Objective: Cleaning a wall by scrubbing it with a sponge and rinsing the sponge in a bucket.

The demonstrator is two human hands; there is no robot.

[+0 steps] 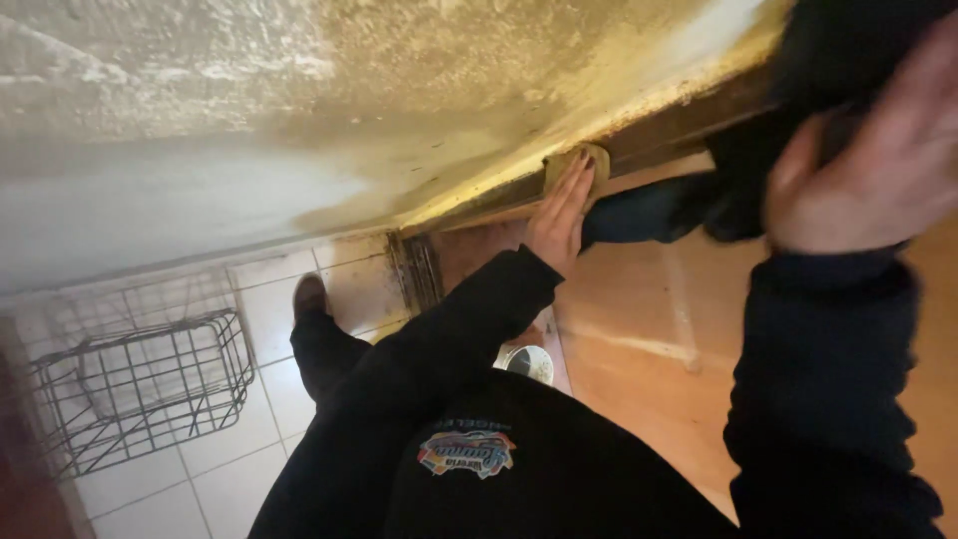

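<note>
We see the left hand [559,215] lying flat, fingers straight, pressing a yellow sponge [579,163] against the stained wall's [299,90] dark ledge [689,130]. The right hand [878,160] grips black cloth [848,50]. A wire basket [140,384] stands on the tiled floor [230,469].

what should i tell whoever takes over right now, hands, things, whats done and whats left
Left hand: flat, fingers pressing a yellowish sponge against the lower edge of the stained surface.
Right hand: raised at the right, resting on a dark cloth-like thing; grip unclear.
Things: wire basket on the white tiled floor at the left, a small round container on the floor by the legs.
Done: cannot tell; yellow-brown staining shows over much of the surface.
Left: the stained edge near the sponge looks grimy.
</note>
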